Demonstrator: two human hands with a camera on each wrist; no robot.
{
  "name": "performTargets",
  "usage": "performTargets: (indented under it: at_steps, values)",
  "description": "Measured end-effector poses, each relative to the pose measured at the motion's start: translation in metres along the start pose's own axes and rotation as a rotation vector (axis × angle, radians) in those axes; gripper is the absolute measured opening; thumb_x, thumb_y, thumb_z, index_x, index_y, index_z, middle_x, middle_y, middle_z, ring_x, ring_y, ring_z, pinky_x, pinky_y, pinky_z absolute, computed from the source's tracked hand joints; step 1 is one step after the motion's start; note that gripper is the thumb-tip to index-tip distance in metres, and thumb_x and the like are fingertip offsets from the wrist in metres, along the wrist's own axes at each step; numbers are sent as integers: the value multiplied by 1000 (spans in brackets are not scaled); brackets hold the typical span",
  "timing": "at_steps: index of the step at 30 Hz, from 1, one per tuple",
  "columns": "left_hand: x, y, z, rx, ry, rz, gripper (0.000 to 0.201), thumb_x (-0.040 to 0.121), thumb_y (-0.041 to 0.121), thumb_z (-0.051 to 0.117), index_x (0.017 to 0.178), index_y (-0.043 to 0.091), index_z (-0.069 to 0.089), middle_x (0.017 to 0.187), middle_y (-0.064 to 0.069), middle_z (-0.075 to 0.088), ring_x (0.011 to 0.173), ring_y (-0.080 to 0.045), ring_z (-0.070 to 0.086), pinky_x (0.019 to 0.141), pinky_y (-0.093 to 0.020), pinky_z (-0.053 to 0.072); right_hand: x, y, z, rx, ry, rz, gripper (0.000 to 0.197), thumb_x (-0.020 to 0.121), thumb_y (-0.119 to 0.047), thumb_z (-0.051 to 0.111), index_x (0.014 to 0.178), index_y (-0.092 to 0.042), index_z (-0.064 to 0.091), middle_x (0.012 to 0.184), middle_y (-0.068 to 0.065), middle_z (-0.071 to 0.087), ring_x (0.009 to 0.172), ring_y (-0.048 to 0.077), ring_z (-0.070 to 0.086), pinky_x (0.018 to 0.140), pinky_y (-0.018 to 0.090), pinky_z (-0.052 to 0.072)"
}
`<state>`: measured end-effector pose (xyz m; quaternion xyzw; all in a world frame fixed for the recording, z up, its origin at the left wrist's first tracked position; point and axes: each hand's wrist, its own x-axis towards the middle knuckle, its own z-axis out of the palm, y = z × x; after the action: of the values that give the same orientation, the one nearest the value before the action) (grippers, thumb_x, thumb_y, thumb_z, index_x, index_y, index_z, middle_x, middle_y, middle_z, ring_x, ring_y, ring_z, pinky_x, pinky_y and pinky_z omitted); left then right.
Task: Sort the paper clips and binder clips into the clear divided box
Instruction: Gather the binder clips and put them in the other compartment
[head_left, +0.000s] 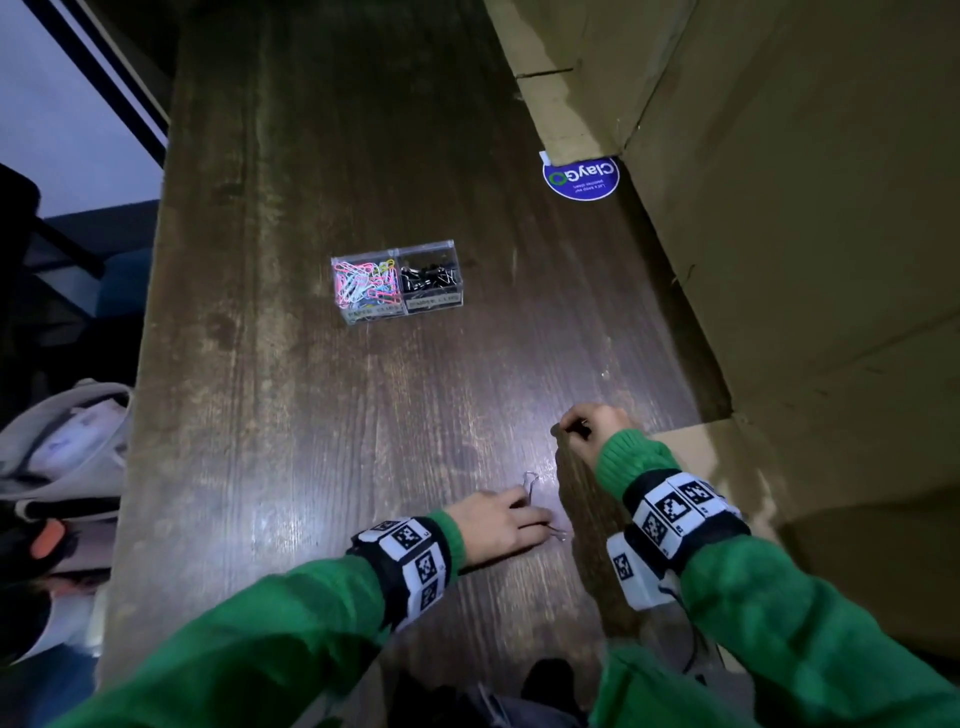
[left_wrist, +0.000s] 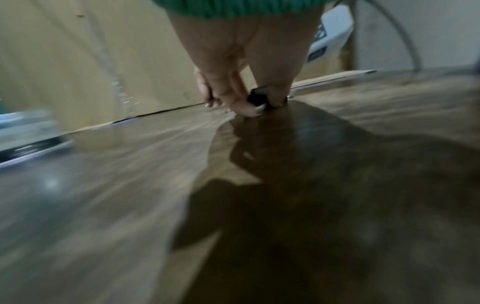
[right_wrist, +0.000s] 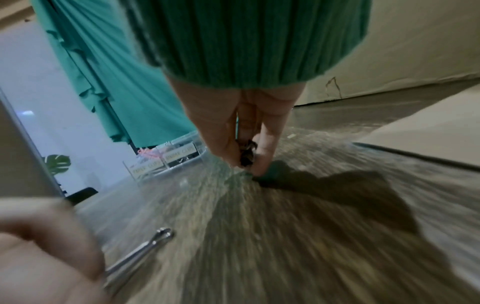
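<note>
Black binder clips pinched in both hands, grainy wooden table beneath.

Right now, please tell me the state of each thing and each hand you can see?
Clear divided box: no lid visible, upright; coloured paper clips left compartment, black binder clips right.
Left hand: on the table, fingers pinching a black binder clip.
Right hand: curled round small dark clips.
Cardboard box: beside the table.
</note>
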<state>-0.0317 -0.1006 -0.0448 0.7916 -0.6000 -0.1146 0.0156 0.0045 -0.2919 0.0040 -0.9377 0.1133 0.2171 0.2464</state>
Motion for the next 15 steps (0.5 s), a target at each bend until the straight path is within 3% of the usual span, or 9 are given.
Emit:
performTargets:
  at_steps: [1,3,5,6,7,9,11,13,15]
  values:
    - [-3,-7,-3,-45,-2,-23,32,83,15,40,105,21,62,114,4,64,86,-20,61,42,-20,50,5,-5,-2,27,-12,4,21,88,-7,55,105,-15,64,106,6,68,86,18,62,72,22,50]
    - [-7,-21,-5,-100,-57,-87,32,88,6,43,117,11,52,127,-6,53,103,-31,51,53,-33,56,19,-18,-8,58,-25,-5,21,87,-6,56,105,-13,64,108,7,67,92,20,64,71,23,52]
    - [-13,-36,-11,-95,-158,-217,40,91,2,43,129,12,39,136,-8,39,115,-34,37,67,-40,55,37,-33,-15,91,5,-43,20,85,-4,58,102,-12,66,109,9,67,100,22,64,83,27,52]
    - [-16,-42,-15,-99,-124,-276,42,90,2,44,130,13,37,135,-8,38,114,-34,37,68,-39,54,46,-42,-20,109,34,-78,18,84,-4,59,98,-11,67,107,9,68,101,23,65,89,29,51]
    - [-20,-48,-20,-97,-108,-320,43,87,3,50,127,14,40,130,-8,44,110,-33,43,65,-37,54,55,-54,-25,124,65,-118,16,83,-4,60,95,-11,68,104,10,70,99,23,65,92,30,51]
    - [-27,-63,-19,-40,-51,-334,40,70,13,70,107,17,55,103,-2,61,86,-26,59,47,-26,52,71,-83,-37,154,123,-191,16,81,-5,60,91,-13,70,97,9,72,92,22,67,92,31,52]
    - [-34,-71,-17,13,-10,-411,25,66,21,67,89,19,60,83,2,66,68,-20,62,42,-21,51,87,-115,-50,168,162,-259,17,80,-7,60,90,-14,70,94,8,72,85,20,66,86,22,50]
    - [-39,-78,-19,-147,-1,-535,26,78,15,45,101,12,56,97,-6,63,85,-29,59,64,-35,57,103,-148,-58,174,198,-323,17,79,-8,60,91,-16,70,95,7,72,85,20,65,81,18,46]
    - [-45,-79,-21,-293,-100,-665,34,88,11,38,121,9,46,121,-13,49,110,-33,44,88,-46,48,120,-174,-60,187,209,-343,18,80,-10,60,93,-17,70,97,6,72,91,20,66,85,21,48]
